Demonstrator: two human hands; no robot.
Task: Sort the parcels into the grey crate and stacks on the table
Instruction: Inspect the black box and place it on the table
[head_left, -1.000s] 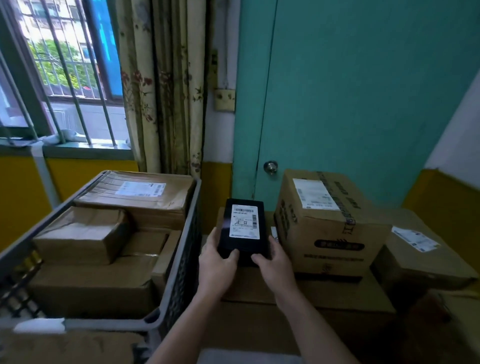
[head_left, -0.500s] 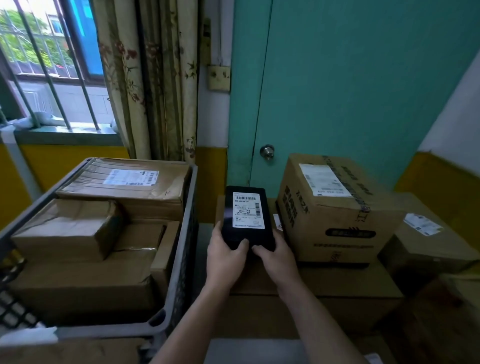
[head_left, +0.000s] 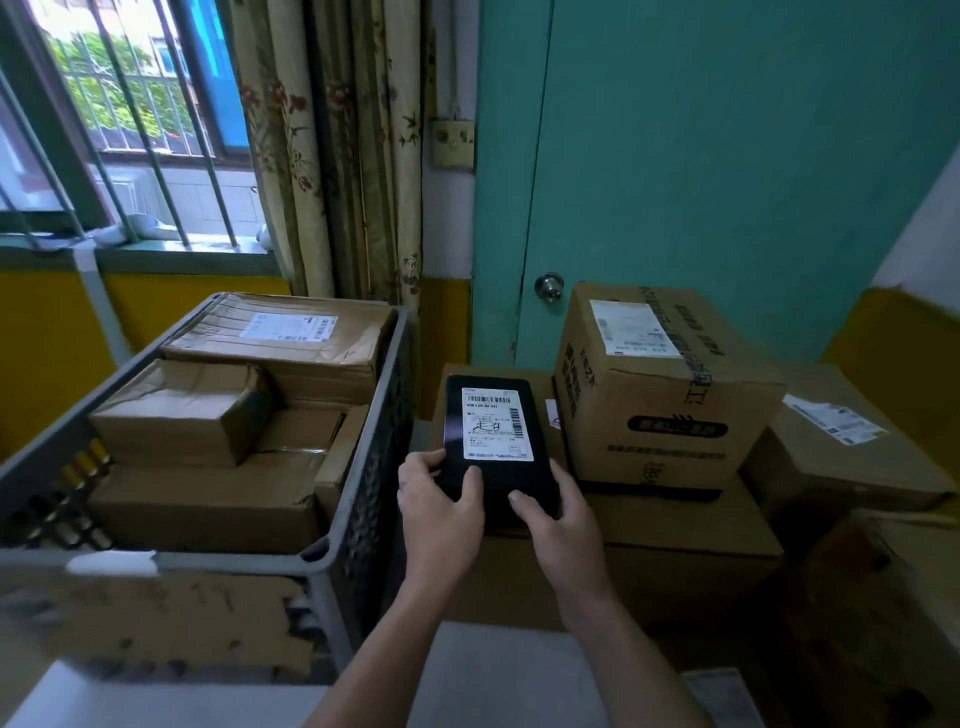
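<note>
**Black parcel gripped in both hands**

The left hand (head_left: 441, 501) and right hand (head_left: 558, 519) clasped the near end of the black parcel (head_left: 496, 431), thumbs on top. It was over a flat brown box (head_left: 675, 525), between the grey crate (head_left: 363, 519) and a tall carton (head_left: 660, 395).

Black parcel (head_left: 496, 441): flat black box, white barcode label up, long axis pointing away; near end gripped by left hand (head_left: 441, 499) & right hand (head_left: 561, 519).
Grey crate (head_left: 363, 519): just left of black parcel, packed w/ brown cartons; labelled carton (head_left: 291, 338) at back.
Stack: tall printed carton (head_left: 665, 395), label on top, sits on wide low carton (head_left: 675, 535), just right of black parcel.
</note>
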